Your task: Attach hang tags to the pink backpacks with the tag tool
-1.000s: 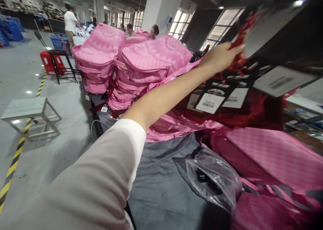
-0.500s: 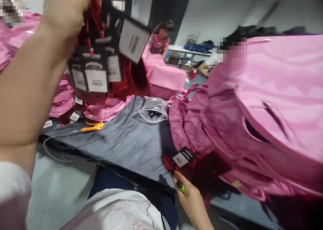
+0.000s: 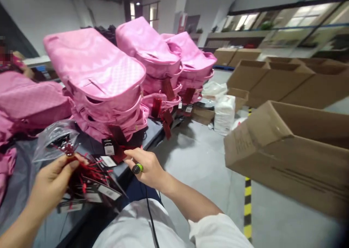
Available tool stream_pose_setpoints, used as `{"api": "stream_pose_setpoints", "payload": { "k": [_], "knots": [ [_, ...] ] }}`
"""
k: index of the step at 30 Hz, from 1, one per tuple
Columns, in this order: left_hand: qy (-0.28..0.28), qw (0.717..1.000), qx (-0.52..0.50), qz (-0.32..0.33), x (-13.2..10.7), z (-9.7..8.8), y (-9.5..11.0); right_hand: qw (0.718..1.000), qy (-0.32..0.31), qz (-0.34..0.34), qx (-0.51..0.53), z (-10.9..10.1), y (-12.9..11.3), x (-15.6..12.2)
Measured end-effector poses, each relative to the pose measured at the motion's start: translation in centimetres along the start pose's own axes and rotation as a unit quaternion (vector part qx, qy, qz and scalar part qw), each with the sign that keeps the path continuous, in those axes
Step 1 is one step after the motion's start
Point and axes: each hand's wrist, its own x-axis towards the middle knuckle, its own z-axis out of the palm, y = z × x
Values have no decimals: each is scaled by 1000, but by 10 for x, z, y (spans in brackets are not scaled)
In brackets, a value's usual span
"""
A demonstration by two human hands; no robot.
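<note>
My left hand [image 3: 51, 179] pinches the strings of a bunch of black and red hang tags [image 3: 94, 195] with white barcode labels; the tags fan out below and right of the fingers. In my closed right hand [image 3: 149, 170] is a small black-and-green stick-like tool [image 3: 137, 168], mostly hidden by the fingers. The right fingertips are at a red tag [image 3: 119, 155] by the nearest stack of pink backpacks [image 3: 103, 77]; whether they grip it I cannot tell. Beside it hangs a black tag with a white label [image 3: 109, 149].
More pink backpacks [image 3: 152, 48] stand stacked along the grey-covered table [image 3: 19, 168]. A clear plastic bag [image 3: 51, 135] lies behind my left hand. An open cardboard box [image 3: 272, 161] stands on the floor at right, with further boxes behind. A person's arm shows at far left.
The view has swung to the right, bringing the boxes in. My left hand has come down with the tag bunch, from raised high to table level. The right hand still holds the tool.
</note>
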Motion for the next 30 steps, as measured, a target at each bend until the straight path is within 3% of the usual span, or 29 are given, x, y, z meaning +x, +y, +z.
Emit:
{"api": "stream_pose_setpoints", "payload": {
  "k": [2,4,7,10,14,20,24,27,30],
  "knots": [
    [18,998,-58,-34,8,32,-8,999,14,42,-21,-16,13,-19],
    [16,991,-116,-59,15,54,-11,992,40,109,-41,-30,38,-42],
    [-2,985,-165,-51,24,70,-10,968,64,229,-82,-45,82,-76],
    [-43,986,-162,-19,31,78,-10,935,43,325,-135,-57,111,-104],
    [-99,982,-159,10,43,94,-8,887,-10,413,-206,-73,122,-128],
    [-192,949,-248,14,67,136,2,804,-33,514,-296,-113,113,-153],
    [-228,939,-258,24,83,170,8,756,-11,552,-352,-158,130,-170],
    [-222,946,-235,28,95,207,12,727,6,568,-386,-206,172,-182],
    [-217,958,-188,29,107,255,18,706,34,573,-415,-267,227,-195]
  ]
}}
